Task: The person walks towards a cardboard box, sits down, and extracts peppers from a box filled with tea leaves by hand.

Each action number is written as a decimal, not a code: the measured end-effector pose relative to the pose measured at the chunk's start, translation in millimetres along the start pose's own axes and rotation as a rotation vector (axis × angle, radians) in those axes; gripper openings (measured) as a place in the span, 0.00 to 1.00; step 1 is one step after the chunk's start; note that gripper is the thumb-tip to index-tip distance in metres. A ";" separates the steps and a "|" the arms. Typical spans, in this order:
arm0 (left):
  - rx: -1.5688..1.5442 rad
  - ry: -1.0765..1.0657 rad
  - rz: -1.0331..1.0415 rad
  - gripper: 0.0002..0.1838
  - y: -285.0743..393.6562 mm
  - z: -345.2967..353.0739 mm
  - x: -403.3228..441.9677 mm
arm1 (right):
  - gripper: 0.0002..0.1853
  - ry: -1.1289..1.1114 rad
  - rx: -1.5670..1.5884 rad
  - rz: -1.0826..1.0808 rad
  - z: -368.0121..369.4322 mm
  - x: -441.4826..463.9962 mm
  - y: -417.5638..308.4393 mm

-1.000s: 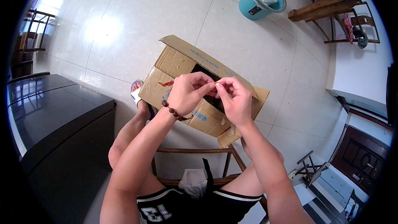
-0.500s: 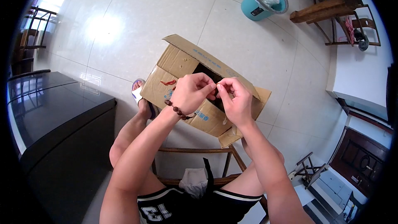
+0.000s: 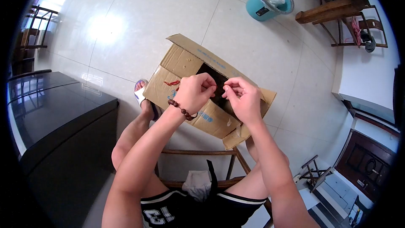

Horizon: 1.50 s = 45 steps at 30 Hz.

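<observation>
Nearest the camera are black shorts (image 3: 192, 211) with a white number, and just past them the bar of a wooden frame (image 3: 198, 153). Beyond, both forearms reach out over an open cardboard box (image 3: 162, 86).

The left hand (image 3: 194, 95), a beaded bracelet (image 3: 182, 110) at its wrist, has its fingers curled and its thumb close to the forefinger. The right hand (image 3: 244, 101) mirrors it, thumb tip near the bent forefinger. The two sets of fingertips are apart from each other, above the box's dark opening. Whether either pinch fully meets, or grips some tiny piece, I cannot tell.

As for progress, the box top is open only in part, with panels lying across both sides of the gap. Thin red strips (image 3: 171, 83) lie on the panel beyond the left hand, out of the fingers, along with small pale crumbs (image 3: 185, 64). The fine fingertip work looks to be midway rather than finished. How much is left cannot be judged, because the inside of the box is too dark.

Farther off on the tiled floor stands a turquoise bin (image 3: 258, 8), lined, with crumpled waste in it.
</observation>
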<state>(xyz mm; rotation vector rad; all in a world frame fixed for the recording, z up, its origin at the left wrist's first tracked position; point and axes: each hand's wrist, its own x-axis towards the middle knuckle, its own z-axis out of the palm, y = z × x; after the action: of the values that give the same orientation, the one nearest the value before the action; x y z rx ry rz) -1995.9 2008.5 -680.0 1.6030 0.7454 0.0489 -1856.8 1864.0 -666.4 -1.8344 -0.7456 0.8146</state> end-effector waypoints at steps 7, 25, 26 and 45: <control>0.123 0.044 0.092 0.08 -1.2 0.5 -0.5 | 0.07 0.011 -0.031 -0.025 -4.3 2.1 0.0; 0.307 0.043 0.202 0.10 -9.9 2.4 1.5 | 0.08 -0.038 -0.135 0.079 -4.9 2.3 -2.0; 0.317 0.043 0.223 0.09 -10.0 2.4 1.6 | 0.08 -0.038 -0.135 0.079 -5.2 2.7 -2.2; 0.393 0.060 0.314 0.08 -8.9 3.3 2.3 | 0.09 -0.079 -0.244 0.016 -8.2 3.2 2.3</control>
<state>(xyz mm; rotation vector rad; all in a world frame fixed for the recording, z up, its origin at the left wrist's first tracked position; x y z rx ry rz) -1996.5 2006.6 -689.6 2.0928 0.5645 0.1878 -1848.1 1861.5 -666.6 -2.0357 -0.9145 0.8404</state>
